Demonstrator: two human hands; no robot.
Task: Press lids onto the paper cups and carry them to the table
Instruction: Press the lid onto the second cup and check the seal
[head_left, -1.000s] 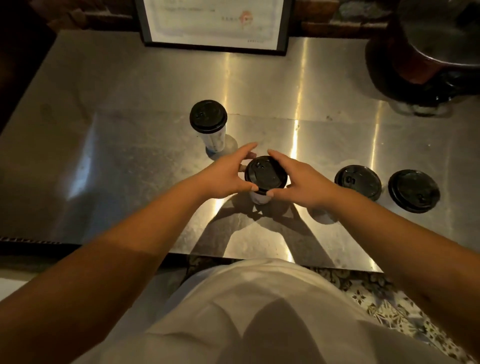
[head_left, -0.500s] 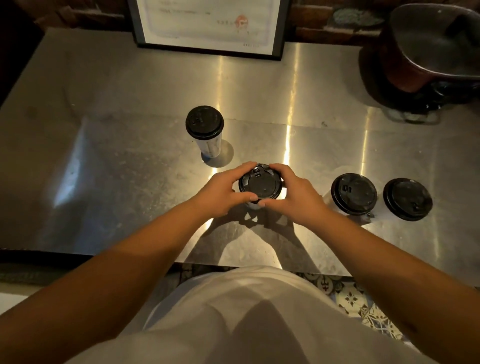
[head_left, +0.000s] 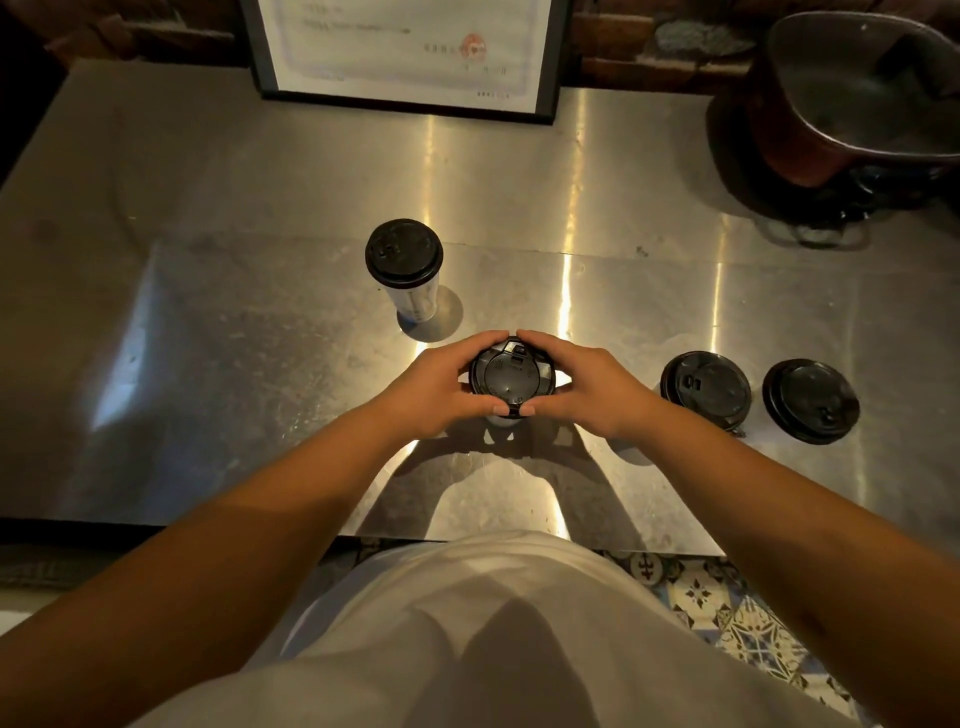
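Pressing black lid onto paper cup, centre near worktop; left hand, right hand both clamped round rim. Press evenly all round, keep cup upright. Lidded cup far-left; two more lids right. Near edge close; open room left.

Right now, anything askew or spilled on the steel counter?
No spill visible. The lid that the left hand and right hand are pressing onto the middle cup looks slightly tilted, with pale rim showing at its right edge, so probably not fully seated. The rear cup stands upright and capped.
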